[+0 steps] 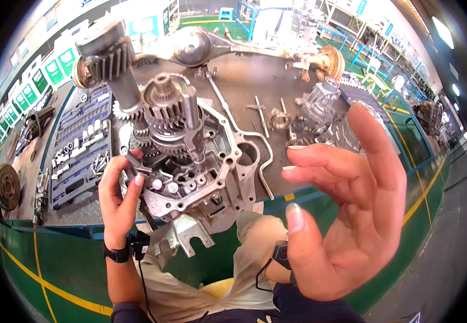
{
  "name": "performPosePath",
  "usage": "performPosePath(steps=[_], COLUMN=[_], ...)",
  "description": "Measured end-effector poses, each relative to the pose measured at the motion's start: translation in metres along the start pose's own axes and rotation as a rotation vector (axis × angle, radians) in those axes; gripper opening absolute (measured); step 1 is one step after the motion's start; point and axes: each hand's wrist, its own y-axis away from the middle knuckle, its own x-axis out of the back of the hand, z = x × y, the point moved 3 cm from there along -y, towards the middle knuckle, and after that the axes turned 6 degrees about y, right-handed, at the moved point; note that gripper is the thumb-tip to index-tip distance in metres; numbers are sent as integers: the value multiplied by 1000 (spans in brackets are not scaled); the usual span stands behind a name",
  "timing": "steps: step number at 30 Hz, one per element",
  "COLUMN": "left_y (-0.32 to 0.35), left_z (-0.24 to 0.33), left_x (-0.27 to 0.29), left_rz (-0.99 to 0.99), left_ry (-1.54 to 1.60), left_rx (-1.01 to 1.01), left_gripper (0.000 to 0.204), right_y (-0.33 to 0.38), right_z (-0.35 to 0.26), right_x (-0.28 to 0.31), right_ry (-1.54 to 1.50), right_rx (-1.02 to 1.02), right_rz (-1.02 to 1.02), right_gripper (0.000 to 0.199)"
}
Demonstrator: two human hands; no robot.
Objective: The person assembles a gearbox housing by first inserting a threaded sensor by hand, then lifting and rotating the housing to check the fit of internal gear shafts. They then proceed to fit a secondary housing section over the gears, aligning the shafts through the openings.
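Observation:
In front of me on the workbench stands an open gearbox housing [225, 175] of grey cast metal. Gear shafts rise from it: a stout one with a helical gear [107, 64] on the left, and a stacked gear cluster [163, 107] beside a shift fork [193, 129]. My left hand [119, 196] is at the housing's near left edge, thumb and forefinger closed on a dark grey metal part [131, 171] whose exact kind I cannot make out. Raised close to the camera, my right hand [352, 215] holds nothing; its fingers are curved and apart from the thumb.
A socket set in a blue-lined case [77, 145] lies to the left, beside a rusty disc [7, 187]. An axle [190, 47] spans the bench's back. A bent metal bar [266, 161], rods and a cast housing [322, 99] lie to the right. A forked bracket [185, 232] juts toward my knees.

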Motion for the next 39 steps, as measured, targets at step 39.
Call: performPosePath(steps=[39], left_y=[-13], left_z=[41], left_x=[116], left_rz=[699], left_ry=[226], left_rx=[8], left_gripper=[33], right_y=[50], right_z=[-2], right_x=[-46], right_ry=[427], right_rx=[278], right_rz=[-355], right_gripper=[37])
